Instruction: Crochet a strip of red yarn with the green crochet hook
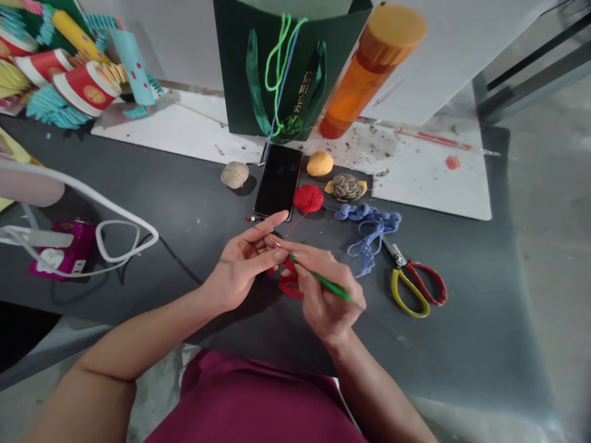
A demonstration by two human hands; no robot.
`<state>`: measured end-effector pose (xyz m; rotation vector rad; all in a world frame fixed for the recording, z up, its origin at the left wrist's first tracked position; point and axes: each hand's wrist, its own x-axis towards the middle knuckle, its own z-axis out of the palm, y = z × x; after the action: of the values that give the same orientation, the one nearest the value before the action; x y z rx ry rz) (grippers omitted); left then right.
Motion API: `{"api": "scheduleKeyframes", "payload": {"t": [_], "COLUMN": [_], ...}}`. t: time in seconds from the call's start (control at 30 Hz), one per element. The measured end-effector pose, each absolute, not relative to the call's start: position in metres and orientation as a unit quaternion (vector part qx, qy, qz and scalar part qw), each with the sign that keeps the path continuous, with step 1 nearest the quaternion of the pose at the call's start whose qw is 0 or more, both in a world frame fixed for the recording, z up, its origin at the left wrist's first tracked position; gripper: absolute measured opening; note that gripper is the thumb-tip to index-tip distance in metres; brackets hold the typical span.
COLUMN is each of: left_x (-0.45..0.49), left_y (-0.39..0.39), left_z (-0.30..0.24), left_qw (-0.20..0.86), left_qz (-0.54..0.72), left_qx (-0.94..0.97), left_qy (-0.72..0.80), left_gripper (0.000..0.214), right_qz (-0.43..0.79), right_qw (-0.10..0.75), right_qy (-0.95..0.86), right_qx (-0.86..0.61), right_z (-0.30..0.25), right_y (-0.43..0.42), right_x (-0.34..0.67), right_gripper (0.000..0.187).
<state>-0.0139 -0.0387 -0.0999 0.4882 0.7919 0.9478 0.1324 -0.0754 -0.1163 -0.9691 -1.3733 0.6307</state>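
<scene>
My right hand (325, 289) is closed round a green crochet hook (323, 282) whose metal tip points up-left toward my left fingers. My left hand (247, 261) pinches a piece of red crochet work (290, 284) that hangs between both hands, with the index finger stretched out. A thin red strand runs from the work up to a red yarn ball (308, 198) on the dark table (184, 203). Much of the red work is hidden behind my fingers.
A black phone (279, 180), beige yarn ball (234, 174), orange yarn ball (320, 163), a knitted brown piece (346, 187) and blue crochet work (369, 231) lie ahead. Scissors (415, 284) lie right. A green bag (281, 67) and orange bottle (369, 67) stand behind. White cable (111, 240) lies left.
</scene>
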Motion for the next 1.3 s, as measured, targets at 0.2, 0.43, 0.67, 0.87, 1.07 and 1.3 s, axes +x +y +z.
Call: {"api": "scheduleKeyframes", "payload": {"t": [0.2,0.43,0.67,0.87,1.07,1.3], "left_x": [-0.015,-0.017,-0.018,-0.019,-0.018,-0.018], "left_y": [-0.036,-0.036,-0.033,-0.033,-0.037,-0.038], "left_z": [-0.101,-0.101,-0.104,-0.103,-0.097,-0.095], "left_qw": [0.806,0.819,0.832,0.867,0.834,0.771], "left_qz": [0.412,0.397,0.374,0.341,0.358,0.397], "left_qx": [0.207,0.21,0.228,0.233,0.27,0.33], "left_qy": [0.37,0.359,0.342,0.278,0.321,0.372], "left_gripper": [0.059,0.059,0.047,0.04,0.047,0.045], "right_qz": [0.278,0.343,0.38,0.492,0.561,0.548], "right_qw": [0.636,0.593,0.575,0.542,0.568,0.585], "right_qy": [-0.558,-0.461,-0.41,-0.377,-0.368,-0.342], "right_qx": [-0.455,-0.564,-0.597,-0.567,-0.477,-0.492], "right_z": [-0.117,-0.113,-0.109,-0.107,-0.108,-0.114], "right_y": [-0.074,-0.081,-0.078,-0.069,-0.069,-0.066], "right_x": [0.132,0.134,0.139,0.144,0.13,0.131], "right_gripper": [0.019,0.01,0.024,0.029,0.031,0.03]}}
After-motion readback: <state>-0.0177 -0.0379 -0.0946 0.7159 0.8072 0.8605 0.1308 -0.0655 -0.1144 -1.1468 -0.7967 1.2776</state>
